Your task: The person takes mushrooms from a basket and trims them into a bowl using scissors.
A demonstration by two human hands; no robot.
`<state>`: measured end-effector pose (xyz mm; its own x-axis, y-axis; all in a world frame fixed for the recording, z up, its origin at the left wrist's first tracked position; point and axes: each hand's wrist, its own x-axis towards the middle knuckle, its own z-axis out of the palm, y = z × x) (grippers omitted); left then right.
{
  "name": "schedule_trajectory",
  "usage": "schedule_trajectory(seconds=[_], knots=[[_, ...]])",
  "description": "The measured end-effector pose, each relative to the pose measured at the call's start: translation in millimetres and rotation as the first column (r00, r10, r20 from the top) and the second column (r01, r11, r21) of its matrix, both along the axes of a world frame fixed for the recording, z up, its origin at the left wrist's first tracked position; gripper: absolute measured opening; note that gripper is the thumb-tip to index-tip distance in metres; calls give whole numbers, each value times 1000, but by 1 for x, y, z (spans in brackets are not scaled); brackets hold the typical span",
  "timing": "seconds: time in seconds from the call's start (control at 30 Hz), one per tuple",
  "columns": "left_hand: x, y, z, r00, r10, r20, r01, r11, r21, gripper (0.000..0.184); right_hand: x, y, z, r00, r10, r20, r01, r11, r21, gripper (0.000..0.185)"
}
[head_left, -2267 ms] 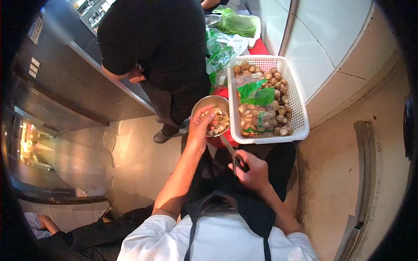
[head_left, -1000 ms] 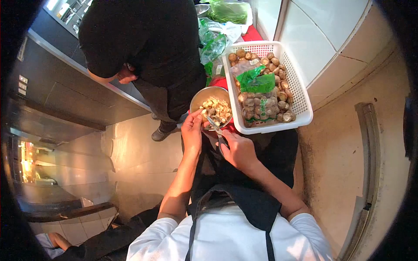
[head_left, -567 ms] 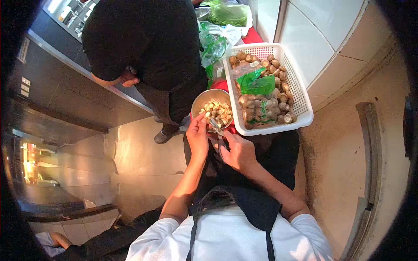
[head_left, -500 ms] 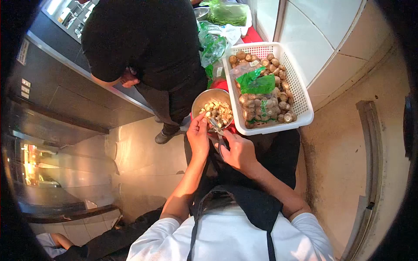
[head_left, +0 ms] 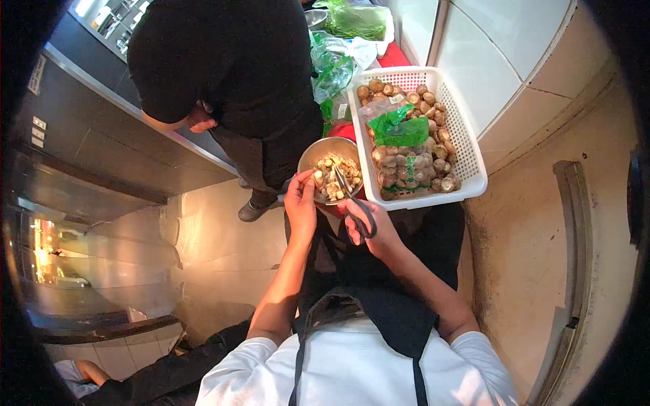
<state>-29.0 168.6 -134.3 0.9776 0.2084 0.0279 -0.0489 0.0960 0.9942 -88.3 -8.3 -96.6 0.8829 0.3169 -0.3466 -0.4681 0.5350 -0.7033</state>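
Observation:
My left hand [head_left: 300, 206] is at the left rim of a metal bowl [head_left: 308, 154], its fingertips pinched on a small pale piece of mushroom, mostly hidden by the fingers. In my right hand [head_left: 379, 229] is a pair of scissors [head_left: 366, 218] with dark handles. Their blades point away from me over the bowl, apart from my left fingertips. Cut mushroom pieces [head_left: 332, 165] lie in the bowl. To its right, a white perforated basket [head_left: 467, 145] holds whole brown mushrooms [head_left: 443, 135] and a clear and green plastic bag [head_left: 406, 162] of mushrooms.
Close by on the left stands a person in black [head_left: 223, 74]. Plastic bags [head_left: 333, 71] and a tray of green vegetables [head_left: 359, 26] are beyond the bowl. A tiled wall [head_left: 501, 54] borders the right side. Another person's arm [head_left: 95, 372] shows at lower left.
My left hand has drawn slightly left, away from the scissors. My right hand has shifted right and turned, so the blades now point into the bowl, away from the left fingertips.

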Motion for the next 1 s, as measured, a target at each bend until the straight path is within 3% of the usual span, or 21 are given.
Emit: schedule_trajectory(seconds=[0.13,0.27,0.43,0.53,0.63,0.73,0.83,0.97,1.0], knots=[[3,2,8,998,-16,-64,14,999,-33,24,-4,2,6,996,74,53,-63,980,-188,30],[2,1,15,997,-50,-57,56,993,106,23,-11,11,2,979,108,171,-58,960,-272,31],[0,-6,8,995,-39,92,29,994,104,26,-5,7,0,994,86,65,-73,980,-186,31],[-3,-8,2,1000,-10,15,10,1000,4,30,-6,11,2,999,36,9,-35,992,-125,30],[-3,-3,-2,999,27,18,-28,997,74,30,-6,16,-1,993,-71,-92,62,994,-92,31],[2,2,0,995,7,97,-12,999,45,32,-2,11,-4,997,-39,-60,31,990,-137,32],[5,0,8,999,4,44,-2,998,-61,30,-4,11,-1,1000,18,-8,-19,988,-155,31],[13,-20,39,994,-13,111,13,1000,7,28,-12,5,-2,999,35,-5,-35,989,-144,30],[17,-30,52,993,-53,106,42,994,101,27,-16,3,-8,999,43,-2,-43,989,-140,30]])
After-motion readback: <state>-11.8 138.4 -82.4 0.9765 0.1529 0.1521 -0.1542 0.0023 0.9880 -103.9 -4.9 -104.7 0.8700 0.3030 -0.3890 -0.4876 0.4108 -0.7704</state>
